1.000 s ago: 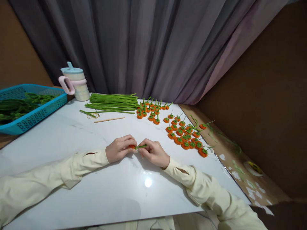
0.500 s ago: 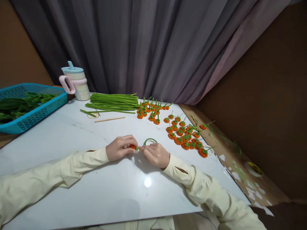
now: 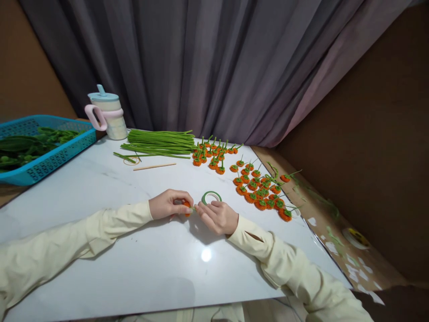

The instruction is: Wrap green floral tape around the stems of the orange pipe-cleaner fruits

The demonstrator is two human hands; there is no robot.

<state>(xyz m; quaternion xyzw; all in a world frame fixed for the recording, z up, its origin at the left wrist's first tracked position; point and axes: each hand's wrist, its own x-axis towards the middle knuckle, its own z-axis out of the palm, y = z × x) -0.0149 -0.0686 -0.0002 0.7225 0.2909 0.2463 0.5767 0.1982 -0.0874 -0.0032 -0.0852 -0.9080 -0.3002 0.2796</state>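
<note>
My left hand (image 3: 170, 204) pinches a small orange pumpkin-like ornament (image 3: 187, 209) between thumb and fingers, its green top facing right. Close by on the right, my right hand (image 3: 216, 218) has its fingers closed at the short green stem (image 3: 193, 209) of that ornament; the fingertips hide the stem's end. A roll of green tape (image 3: 212, 193) lies on the table just behind my right hand. Several finished-looking orange ornaments with green tops and stems (image 3: 252, 184) stand in a group to the right.
Behind lie a bundle of green chenille stems (image 3: 159, 142), a thin wooden stick (image 3: 154, 167) and a rubber band (image 3: 131, 161). More orange ornaments (image 3: 213, 164) stand beside the bundle. A tumbler (image 3: 115, 120) and blue basket (image 3: 30, 178) are at left; paper scraps (image 3: 351, 270) lie at right.
The orange ornament has turned a little in my left fingers and shows more of its side. My right fingers have shifted slightly and spread a bit at the stem.
</note>
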